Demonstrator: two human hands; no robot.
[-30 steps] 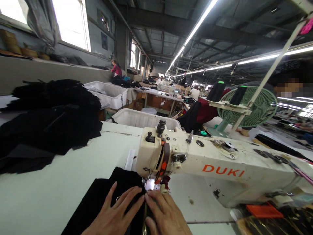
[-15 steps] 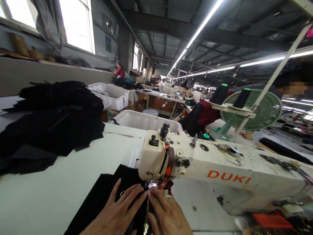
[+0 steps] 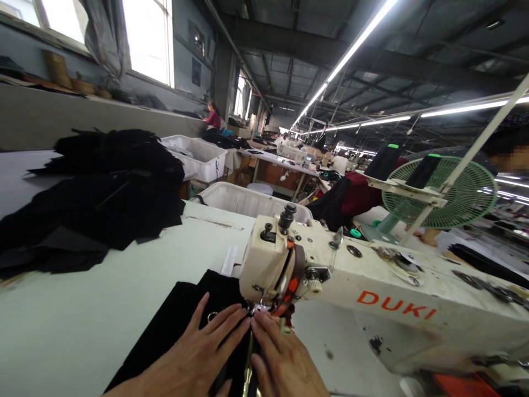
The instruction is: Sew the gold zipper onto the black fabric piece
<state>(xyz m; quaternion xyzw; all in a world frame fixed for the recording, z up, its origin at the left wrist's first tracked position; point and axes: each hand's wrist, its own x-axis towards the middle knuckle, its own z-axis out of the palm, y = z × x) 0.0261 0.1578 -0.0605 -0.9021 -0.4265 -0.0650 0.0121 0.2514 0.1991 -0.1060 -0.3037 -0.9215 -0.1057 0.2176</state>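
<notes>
Both hands lie flat, fingers spread, on the black cloth (image 3: 182,325) at the near edge of the desk (image 3: 82,325), gripping nothing: left hand (image 3: 194,358) left of the seam, right hand (image 3: 285,364) right of it. Fingertips (image 3: 258,318) sit just beside the needle under the machine (image 3: 372,298); a slip there could prick a finger, and uneven pressure might skew the seam. Count: two hands, one machine, two bins (image 3: 198,157), one fan (image 3: 450,193), two thread cones (image 3: 384,160), one far cloth pile (image 3: 95,193).

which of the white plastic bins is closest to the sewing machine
The white bin right behind the sewing machine, its rim just past the machine's head. The other bin stands farther back to the left, beside the black fabric pile.
</notes>
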